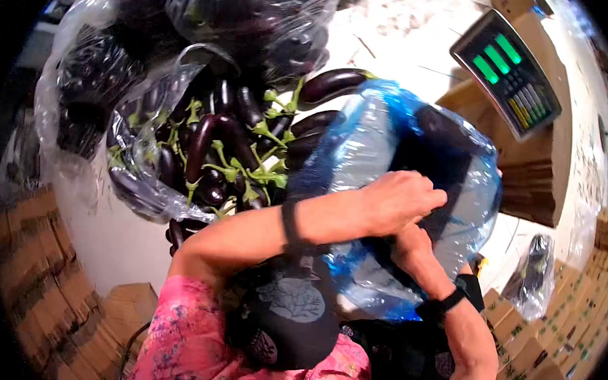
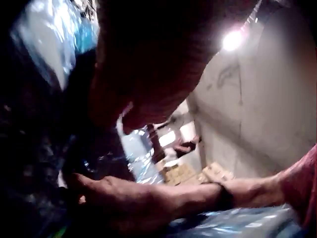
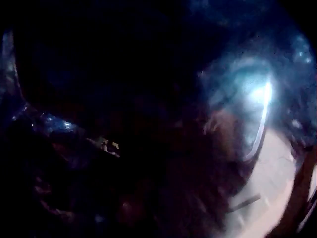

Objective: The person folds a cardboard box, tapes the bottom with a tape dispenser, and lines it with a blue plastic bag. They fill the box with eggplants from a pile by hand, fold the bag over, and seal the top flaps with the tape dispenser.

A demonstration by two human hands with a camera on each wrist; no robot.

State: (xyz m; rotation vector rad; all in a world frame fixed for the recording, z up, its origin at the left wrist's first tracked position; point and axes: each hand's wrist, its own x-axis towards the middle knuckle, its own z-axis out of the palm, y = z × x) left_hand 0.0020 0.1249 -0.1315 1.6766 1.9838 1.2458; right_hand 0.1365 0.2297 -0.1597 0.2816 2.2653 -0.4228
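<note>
A blue plastic bag (image 1: 483,163) lines a pale-walled container with a dark inside. My left hand (image 1: 401,199) is over its opening, fingers curled in. My right hand (image 1: 413,249) is just below the left one, bent toward it, its fingertips hidden. In the left wrist view the left hand (image 2: 153,74) hangs large and dark above the right hand (image 2: 114,198), with bag film around them. Whether either hand grips the film or something inside, I cannot tell. Shiny bag film (image 3: 233,89) fills much of the dark right wrist view.
Purple eggplants (image 1: 202,145) with green stems spill from a clear bag left of the blue one. More bagged eggplants (image 1: 252,19) lie behind. A lit digital scale display (image 1: 506,73) stands at back right, near a cardboard box (image 1: 535,162). Stacked cartons (image 1: 553,331) flank the table.
</note>
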